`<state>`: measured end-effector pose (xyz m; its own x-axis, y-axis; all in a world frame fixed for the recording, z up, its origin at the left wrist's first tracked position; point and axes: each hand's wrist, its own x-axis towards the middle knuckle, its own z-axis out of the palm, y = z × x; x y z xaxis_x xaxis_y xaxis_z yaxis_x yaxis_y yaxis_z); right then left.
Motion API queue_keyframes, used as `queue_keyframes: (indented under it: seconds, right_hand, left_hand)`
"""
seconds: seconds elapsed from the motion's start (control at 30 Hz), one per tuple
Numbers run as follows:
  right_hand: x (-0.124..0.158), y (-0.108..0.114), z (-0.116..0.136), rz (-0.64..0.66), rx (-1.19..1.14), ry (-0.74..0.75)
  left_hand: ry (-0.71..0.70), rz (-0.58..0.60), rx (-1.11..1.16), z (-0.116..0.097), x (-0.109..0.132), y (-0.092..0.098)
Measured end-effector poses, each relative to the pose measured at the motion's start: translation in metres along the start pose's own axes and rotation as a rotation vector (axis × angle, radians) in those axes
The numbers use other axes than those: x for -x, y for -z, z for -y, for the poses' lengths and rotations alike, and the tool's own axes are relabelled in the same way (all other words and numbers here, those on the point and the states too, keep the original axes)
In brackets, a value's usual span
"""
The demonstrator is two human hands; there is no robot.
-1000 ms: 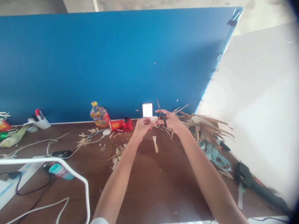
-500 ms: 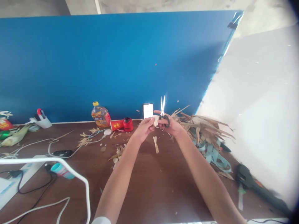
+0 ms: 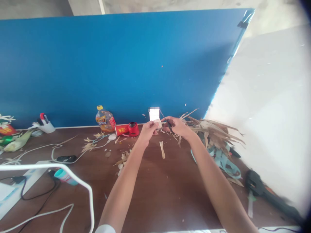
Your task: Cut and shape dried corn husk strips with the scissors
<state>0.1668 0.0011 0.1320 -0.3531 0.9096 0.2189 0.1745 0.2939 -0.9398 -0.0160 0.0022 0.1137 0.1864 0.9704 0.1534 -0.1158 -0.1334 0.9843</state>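
Left hand [image 3: 147, 132] stretched forward above the table [image 3: 175, 194], fingertips pinching a pale strip [image 3: 158, 123] in front of the phone [image 3: 154, 114], right hand [image 3: 179, 126] reaching in beside it, curled around scissors [image 3: 169, 125] tilted up and leftward.

One left hand [image 3: 147, 131] and one right hand [image 3: 179, 126], two in all, are appearing with one brown table [image 3: 175, 194]. One pair of scissors [image 3: 169, 125], one small pale piece [image 3: 157, 123] and one loose pale strip [image 3: 162, 150] are showing, as is one lit screen [image 3: 154, 114]. Two cups, one red cup [image 3: 121, 130] and one turquoise cup [image 3: 65, 176], are joining one yellow-capped bottle [image 3: 105, 120], one round red container [image 3: 133, 130], one white pen holder [image 3: 49, 128] and one long black tool [image 3: 269, 194]. One heap of dry leaves [image 3: 215, 131] is massing too thickly for its leaves to be counted.
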Motion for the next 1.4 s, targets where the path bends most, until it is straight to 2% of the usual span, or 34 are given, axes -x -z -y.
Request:
queue_keyframes:
  seconds: [0.13,0.3,0.43,0.57,0.9,1.07,1.4]
  right_hand:
    - [-0.003,-0.006,-0.009,-0.036,0.207,0.041]
    - [-0.008,-0.018,-0.011,-0.106,0.478,0.123]
    - [-0.009,-0.023,-0.011,-0.101,0.464,0.142]
    - [-0.010,-0.024,-0.014,-0.115,0.447,0.150]
    - [-0.008,-0.019,-0.014,-0.137,0.530,0.132]
    - [-0.008,-0.024,-0.010,-0.161,0.481,0.168]
    - [-0.006,-0.030,-0.006,-0.166,0.529,0.164]
  left_hand:
    - [-0.071,-0.103,-0.058,0.003,-0.004,0.007]
    - [-0.117,-0.128,-0.040,-0.002,-0.003,0.011]
    - [-0.133,-0.067,-0.006,-0.005,0.000,0.009]
    - [-0.082,-0.031,-0.016,-0.003,0.000,0.010]
    - [-0.073,-0.071,0.010,-0.006,0.001,0.013]
    - [-0.034,-0.061,0.085,-0.004,0.000,0.009]
    - [-0.058,-0.160,0.120,0.002,-0.003,0.012]
